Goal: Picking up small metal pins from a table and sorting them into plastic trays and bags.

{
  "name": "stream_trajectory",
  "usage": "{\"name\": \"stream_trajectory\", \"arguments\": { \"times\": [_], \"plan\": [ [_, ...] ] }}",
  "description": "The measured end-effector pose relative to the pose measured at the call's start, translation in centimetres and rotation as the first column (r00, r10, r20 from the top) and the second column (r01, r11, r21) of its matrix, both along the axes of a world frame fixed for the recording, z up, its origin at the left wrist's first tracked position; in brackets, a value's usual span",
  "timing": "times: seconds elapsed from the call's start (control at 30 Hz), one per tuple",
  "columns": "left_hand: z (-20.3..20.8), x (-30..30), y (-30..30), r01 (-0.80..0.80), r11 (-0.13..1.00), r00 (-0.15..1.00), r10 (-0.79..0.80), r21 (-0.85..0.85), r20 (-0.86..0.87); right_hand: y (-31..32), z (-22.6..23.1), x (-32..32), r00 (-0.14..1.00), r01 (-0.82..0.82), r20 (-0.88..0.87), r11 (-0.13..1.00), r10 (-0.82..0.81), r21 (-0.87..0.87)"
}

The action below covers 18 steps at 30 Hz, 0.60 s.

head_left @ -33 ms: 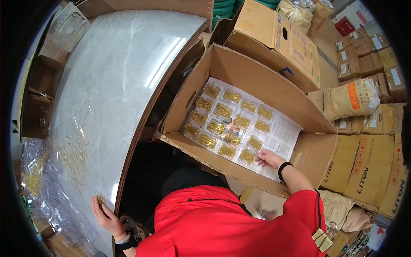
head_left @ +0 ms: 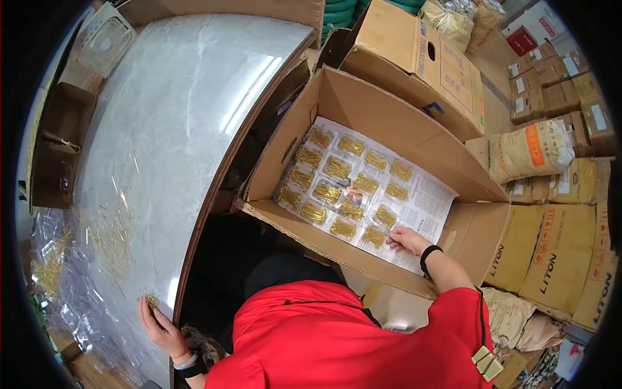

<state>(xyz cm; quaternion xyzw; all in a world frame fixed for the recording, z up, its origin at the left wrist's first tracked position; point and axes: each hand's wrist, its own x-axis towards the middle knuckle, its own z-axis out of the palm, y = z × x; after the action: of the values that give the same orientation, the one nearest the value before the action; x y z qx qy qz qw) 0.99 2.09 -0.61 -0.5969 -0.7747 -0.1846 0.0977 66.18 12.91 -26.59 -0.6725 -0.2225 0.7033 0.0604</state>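
My left hand [head_left: 163, 336] rests at the near edge of the grey table [head_left: 175, 129], its fingers curled round a small bunch of thin gold wire pieces [head_left: 152, 301]. Inside an open cardboard box [head_left: 402, 110], my right hand [head_left: 408, 240] reaches down with fingertips pinched at the edge of a clear plastic pack of gold wire pieces [head_left: 375, 235]. Several similar packs [head_left: 337, 168] lie in rows on printed paper [head_left: 424, 201] covering the box bottom. More loose gold wire pieces [head_left: 110, 236] are scattered over the table's left side.
Clear empty plastic packs [head_left: 91, 324] pile up at the table's near left, with a gold heap [head_left: 50, 272] beside them. A closed carton [head_left: 414, 58] stands behind the open box. Stacked cartons [head_left: 551, 253] and a filled sack [head_left: 534, 149] occupy the right. A white basket [head_left: 107, 45] sits far left.
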Motion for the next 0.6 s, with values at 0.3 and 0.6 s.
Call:
{"name": "stream_trajectory", "arguments": {
  "times": [0.3, 0.6],
  "plan": [
    [-0.1, -0.2, 0.4, -0.031, 0.999, 0.999, 0.031, 0.014, 0.030, 1.0, 2.5, -0.9, 0.993, -0.082, 0.083, 0.995, 0.086, -0.048],
    [-0.3, 0.7, 0.1, -0.065, 0.996, 0.989, 0.056, 0.061, 0.140, 12.2, 19.0, -12.1, 0.928, -0.369, 0.137, 0.799, 0.347, 0.474]
  ]
}}
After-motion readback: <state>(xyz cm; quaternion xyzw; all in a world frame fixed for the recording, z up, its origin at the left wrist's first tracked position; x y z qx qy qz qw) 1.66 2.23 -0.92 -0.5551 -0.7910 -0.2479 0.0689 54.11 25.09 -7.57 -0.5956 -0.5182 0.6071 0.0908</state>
